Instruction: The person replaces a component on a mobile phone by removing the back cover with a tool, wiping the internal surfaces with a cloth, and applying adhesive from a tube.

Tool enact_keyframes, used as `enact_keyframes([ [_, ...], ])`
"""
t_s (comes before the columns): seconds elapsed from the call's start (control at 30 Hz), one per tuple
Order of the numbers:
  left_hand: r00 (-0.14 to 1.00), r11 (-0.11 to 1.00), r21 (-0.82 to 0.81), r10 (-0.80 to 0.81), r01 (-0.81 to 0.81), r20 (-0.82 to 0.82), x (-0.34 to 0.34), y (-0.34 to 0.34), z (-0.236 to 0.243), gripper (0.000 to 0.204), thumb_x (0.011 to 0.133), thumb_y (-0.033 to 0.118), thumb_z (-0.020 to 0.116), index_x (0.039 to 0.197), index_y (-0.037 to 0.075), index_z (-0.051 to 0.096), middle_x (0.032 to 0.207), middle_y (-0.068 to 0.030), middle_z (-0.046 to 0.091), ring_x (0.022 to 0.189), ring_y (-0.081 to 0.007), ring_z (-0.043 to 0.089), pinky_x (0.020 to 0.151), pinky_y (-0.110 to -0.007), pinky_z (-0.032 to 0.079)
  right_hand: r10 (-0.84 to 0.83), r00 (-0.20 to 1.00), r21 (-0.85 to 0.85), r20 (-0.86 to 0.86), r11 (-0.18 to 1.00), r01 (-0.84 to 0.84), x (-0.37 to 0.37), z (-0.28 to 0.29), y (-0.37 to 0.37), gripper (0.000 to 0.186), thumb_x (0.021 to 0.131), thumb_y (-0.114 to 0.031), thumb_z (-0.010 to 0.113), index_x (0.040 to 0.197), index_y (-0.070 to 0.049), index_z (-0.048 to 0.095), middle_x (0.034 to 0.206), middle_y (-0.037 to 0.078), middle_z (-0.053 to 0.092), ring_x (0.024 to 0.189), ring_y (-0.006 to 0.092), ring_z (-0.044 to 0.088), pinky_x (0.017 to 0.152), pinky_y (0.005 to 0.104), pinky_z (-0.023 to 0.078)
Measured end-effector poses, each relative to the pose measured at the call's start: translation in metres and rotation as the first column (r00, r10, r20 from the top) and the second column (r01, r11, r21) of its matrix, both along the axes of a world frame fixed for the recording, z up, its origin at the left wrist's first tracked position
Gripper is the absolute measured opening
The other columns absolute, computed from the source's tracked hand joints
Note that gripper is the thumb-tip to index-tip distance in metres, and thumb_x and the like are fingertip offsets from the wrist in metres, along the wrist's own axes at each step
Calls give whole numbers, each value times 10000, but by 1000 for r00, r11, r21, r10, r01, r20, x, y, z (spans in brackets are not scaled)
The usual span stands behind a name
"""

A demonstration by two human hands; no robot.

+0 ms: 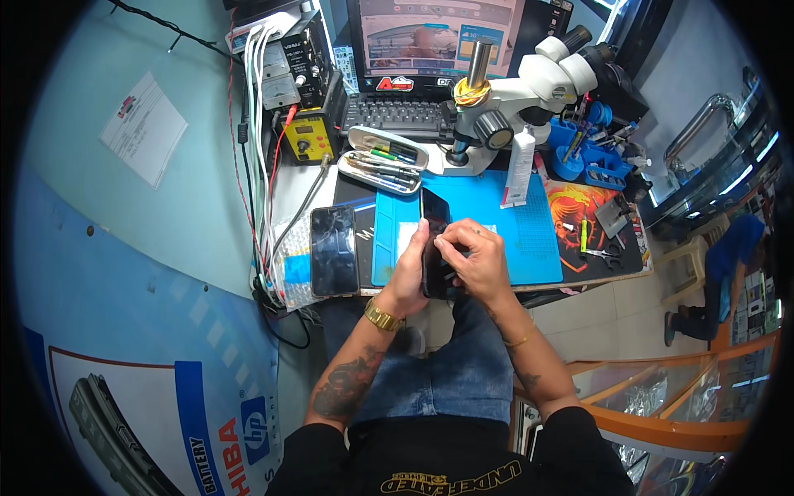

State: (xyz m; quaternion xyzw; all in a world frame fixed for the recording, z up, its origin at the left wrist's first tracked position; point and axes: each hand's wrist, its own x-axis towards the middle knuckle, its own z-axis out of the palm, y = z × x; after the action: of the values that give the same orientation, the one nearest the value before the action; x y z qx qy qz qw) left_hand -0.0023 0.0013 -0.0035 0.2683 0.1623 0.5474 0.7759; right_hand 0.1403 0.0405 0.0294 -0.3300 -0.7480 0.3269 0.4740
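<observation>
My left hand grips a dark phone above the blue mat. My right hand is closed, with thumb and forefinger pinched at the phone's face; whatever is between them is too small to make out. Just left of my hands a second dark phone lies flat on bubble wrap. A light flat item is partly hidden behind my left hand. Beyond them an open case of pens and tools sits beside an upright white tube.
A microscope, yellow-fronted station, keyboard, monitor and blue tool holder line the back. Cables hang left. Scissors lie right. Another person bends beside a plastic chair at the far right.
</observation>
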Motion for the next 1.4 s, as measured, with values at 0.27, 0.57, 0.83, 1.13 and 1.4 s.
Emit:
enact_keyframes([
  [0.27, 994, 995, -60, 71, -76, -84, 6, -1, 6, 627, 1072, 624, 292, 1140, 89, 614, 984, -45, 680, 823, -126, 680, 633, -281, 563, 50, 991, 31, 125, 998, -54, 6, 6, 6, 114, 851, -65, 756, 836, 22, 684, 867, 125, 698, 785, 277, 671, 693, 366, 537],
  [0.57, 992, 994, -73, 68, -77, -109, 4, -1, 9, 622, 1071, 625, 294, 1128, 92, 609, 995, -48, 672, 791, -129, 673, 624, -281, 560, 25, 997, 64, 76, 998, -30, 3, 1, 3, 105, 849, -48, 752, 832, 26, 679, 865, 127, 696, 806, 273, 674, 690, 363, 539],
  [0.83, 1000, 995, -94, -13, 12, -2, -1, 3, 6, 649, 1071, 613, 296, 1277, 70, 585, 1148, -118, 678, 934, -226, 695, 691, -345, 591, 35, 999, -181, -30, 983, -40, 11, 5, 5, 159, 858, -14, 738, 1017, -12, 739, 884, 74, 686, 762, 166, 667, 696, 304, 551],
  [1.13, 979, 997, -59, -38, 51, 201, -2, -7, 7, 657, 999, 316, 444, 1551, -13, 307, 1556, -281, 395, 1384, -438, 482, 1107, -555, 465, -96, 990, -154, -105, 985, 79, 46, -2, -12, 421, 858, 53, 662, 1267, -48, 684, 933, 43, 639, 753, 95, 576, 659, 249, 470],
  [1.4, 998, 980, -198, 3, 8, 57, -2, -12, 12, 623, 990, 300, 474, 1522, -5, 363, 1466, -259, 513, 1308, -414, 562, 1067, -555, 497, -117, 983, -337, -140, 939, 64, 66, 13, -50, 219, 977, -66, 640, 1178, -17, 713, 903, 57, 723, 796, 93, 644, 699, 265, 530],
])
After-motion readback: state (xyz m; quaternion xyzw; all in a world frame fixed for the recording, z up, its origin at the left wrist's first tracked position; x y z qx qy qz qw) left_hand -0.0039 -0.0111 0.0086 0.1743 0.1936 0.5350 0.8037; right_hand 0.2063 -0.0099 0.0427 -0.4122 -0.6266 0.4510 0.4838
